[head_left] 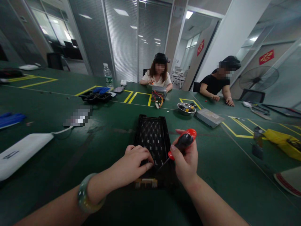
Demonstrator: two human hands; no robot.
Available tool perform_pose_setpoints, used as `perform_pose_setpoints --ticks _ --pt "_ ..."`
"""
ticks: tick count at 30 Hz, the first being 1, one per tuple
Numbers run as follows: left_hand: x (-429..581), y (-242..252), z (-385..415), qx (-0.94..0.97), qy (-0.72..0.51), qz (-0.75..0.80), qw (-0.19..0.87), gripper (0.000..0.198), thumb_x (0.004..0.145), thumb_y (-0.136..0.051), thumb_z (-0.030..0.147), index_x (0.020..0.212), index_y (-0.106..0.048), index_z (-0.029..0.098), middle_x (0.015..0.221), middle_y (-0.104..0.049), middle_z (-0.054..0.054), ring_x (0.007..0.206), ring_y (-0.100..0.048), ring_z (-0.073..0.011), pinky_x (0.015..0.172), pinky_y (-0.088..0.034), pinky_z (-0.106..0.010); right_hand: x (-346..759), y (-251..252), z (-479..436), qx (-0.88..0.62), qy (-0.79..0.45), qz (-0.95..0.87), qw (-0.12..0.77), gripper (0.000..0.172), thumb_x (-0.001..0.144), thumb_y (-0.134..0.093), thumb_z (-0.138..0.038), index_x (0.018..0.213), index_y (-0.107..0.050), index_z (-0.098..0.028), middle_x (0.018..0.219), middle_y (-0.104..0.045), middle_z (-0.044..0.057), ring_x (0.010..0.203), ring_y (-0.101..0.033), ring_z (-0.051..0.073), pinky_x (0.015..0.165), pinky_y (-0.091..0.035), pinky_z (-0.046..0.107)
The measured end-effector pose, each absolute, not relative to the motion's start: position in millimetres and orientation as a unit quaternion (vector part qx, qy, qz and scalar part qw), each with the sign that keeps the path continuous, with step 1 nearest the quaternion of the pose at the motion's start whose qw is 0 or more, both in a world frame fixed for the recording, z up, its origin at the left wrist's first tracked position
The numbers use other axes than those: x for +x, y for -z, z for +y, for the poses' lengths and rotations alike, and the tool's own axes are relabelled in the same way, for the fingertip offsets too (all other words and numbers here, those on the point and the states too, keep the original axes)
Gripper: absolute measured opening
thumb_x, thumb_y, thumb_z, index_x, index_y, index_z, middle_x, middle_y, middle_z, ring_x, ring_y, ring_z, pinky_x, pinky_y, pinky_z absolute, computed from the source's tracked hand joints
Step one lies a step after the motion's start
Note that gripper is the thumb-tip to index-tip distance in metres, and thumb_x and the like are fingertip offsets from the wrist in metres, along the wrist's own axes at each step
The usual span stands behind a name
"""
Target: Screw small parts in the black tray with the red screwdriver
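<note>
A black plastic casing (152, 135) with a patterned inner panel lies lengthwise on the green table before me. My right hand (188, 160) is wrapped round the red and black handle of a screwdriver (184, 141). Its thin shaft slants down to the left, with the tip over the near part of the casing. My left hand (138, 161) rests at the casing's left side. Its fingers are curled, thumb and forefinger close together near the screwdriver's tip; whatever they pinch is hidden. A yellowish connector strip (146, 181) shows at the casing's near end.
Beyond the casing are a metal bowl (186, 109) of small parts and a flat grey metal box (209, 117). A white power bank (25, 153) with a cable lies left; a yellow container (284, 142) lies right. Across the table, two people (157, 77) sit working, one at a wired metal box.
</note>
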State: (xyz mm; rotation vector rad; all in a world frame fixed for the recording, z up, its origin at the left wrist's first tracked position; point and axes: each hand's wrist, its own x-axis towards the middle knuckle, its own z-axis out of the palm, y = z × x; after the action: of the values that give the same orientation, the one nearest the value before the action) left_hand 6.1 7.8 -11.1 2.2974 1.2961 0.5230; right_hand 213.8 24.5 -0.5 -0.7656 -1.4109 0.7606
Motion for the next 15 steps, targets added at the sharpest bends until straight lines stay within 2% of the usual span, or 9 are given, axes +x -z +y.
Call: perform_pose_setpoints --ticks 11,15 --pt "5.0 11.4 7.8 0.833 -0.193 0.465 0.23 0.008 0.095 -0.064 0.027 0.098 -0.071 0.028 0.106 -0.07 0.004 0.108 -0.058 -0.0205 0.095 -0.022 -0.04 214.3 -0.4 25.0 -0.351 -0.329 -0.62 0.62 0.038 0.089 -0.063 -0.021 0.125 -0.053 -0.026 0.081 -0.055 -0.003 0.059 -0.052 0.013 0.057 -0.044 0.029" --pt "6.4 4.8 5.2 0.851 -0.173 0.435 0.24 0.007 0.092 -0.07 0.032 0.097 -0.074 0.031 0.11 -0.069 0.005 0.11 -0.057 -0.0198 0.099 -0.02 -0.04 217.4 0.4 26.3 -0.373 -0.308 -0.632 0.605 0.035 0.089 -0.062 -0.022 0.123 -0.053 -0.025 0.081 -0.054 -0.002 0.063 -0.052 0.015 0.06 -0.045 0.03"
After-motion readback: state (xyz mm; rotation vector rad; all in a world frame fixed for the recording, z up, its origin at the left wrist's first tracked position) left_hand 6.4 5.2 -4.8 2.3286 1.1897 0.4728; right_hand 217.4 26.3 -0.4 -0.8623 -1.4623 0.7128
